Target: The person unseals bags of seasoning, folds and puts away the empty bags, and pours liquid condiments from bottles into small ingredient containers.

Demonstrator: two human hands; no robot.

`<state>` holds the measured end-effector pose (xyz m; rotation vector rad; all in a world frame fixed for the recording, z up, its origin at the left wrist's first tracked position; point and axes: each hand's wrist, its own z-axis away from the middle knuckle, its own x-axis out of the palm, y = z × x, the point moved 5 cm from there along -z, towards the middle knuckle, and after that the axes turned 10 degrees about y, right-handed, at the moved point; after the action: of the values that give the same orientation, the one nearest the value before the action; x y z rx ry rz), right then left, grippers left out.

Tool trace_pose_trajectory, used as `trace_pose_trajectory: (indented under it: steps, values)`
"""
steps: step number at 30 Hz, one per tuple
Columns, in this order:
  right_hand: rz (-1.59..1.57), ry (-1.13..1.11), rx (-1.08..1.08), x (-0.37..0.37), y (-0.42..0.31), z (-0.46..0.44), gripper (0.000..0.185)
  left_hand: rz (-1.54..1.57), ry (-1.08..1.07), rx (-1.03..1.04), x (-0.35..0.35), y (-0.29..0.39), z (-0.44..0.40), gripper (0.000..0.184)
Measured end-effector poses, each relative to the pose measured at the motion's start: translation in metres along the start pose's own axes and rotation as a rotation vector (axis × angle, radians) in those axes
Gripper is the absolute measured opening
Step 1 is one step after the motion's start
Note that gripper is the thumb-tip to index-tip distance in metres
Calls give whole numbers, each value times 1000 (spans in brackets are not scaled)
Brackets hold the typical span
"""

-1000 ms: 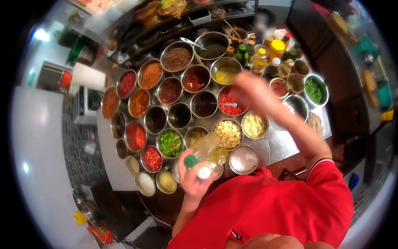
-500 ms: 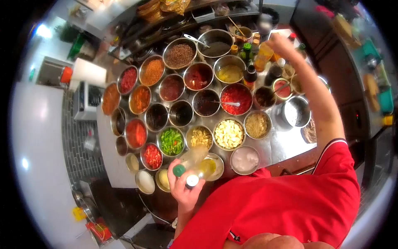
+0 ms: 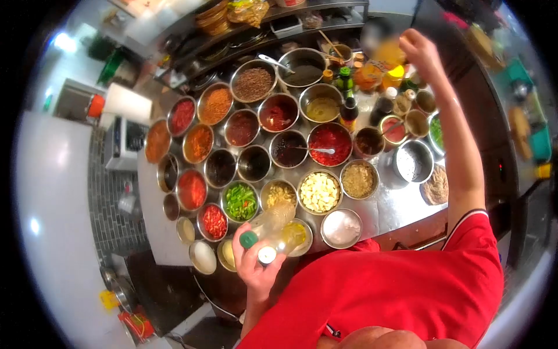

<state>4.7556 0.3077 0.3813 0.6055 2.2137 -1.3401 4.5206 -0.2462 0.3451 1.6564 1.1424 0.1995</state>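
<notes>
My left hand [image 3: 256,262] is closed around two clear bottles low over the front of the table. One bottle has a green cap [image 3: 249,239], the other a white cap [image 3: 267,255]. Their bodies point away from me, over the bowls of chopped ginger-like bits [image 3: 278,192] and yellow oil [image 3: 299,235]. At the back right my right hand [image 3: 419,51] is raised, its fingers closed at the upper end of a tilted yellow-orange bottle [image 3: 386,55]. Motion blurs that bottle, and its contents are unclear. Other bottles stand below it, among them a green-capped one [image 3: 345,78] and a dark one [image 3: 349,110].
Several steel bowls of sauces, spices and chopped vegetables crowd the metal table, including green peppers [image 3: 241,200], garlic cloves [image 3: 319,192] and red chili [image 3: 330,142] with a spoon. A white pot [image 3: 414,161] stands right. A shelf [image 3: 273,29] runs behind.
My right hand has moved right and slightly up, and the yellow-orange bottle has tilted and lifted with it. My left hand keeps its two bottles, almost still.
</notes>
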Motion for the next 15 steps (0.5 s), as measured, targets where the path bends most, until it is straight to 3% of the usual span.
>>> trace_pose_trajectory:
  steps: [4,7,15]
  values:
    - [-22,139,-256,-43,-56,43,33,-47,23,-19,-13,8,5,42]
    - [23,168,-329,-69,-85,80,30,-48,78,-18,-31,9,14,43]
    - [-2,-151,-282,-85,-153,222,19,79,249,11,-107,-9,47,45]
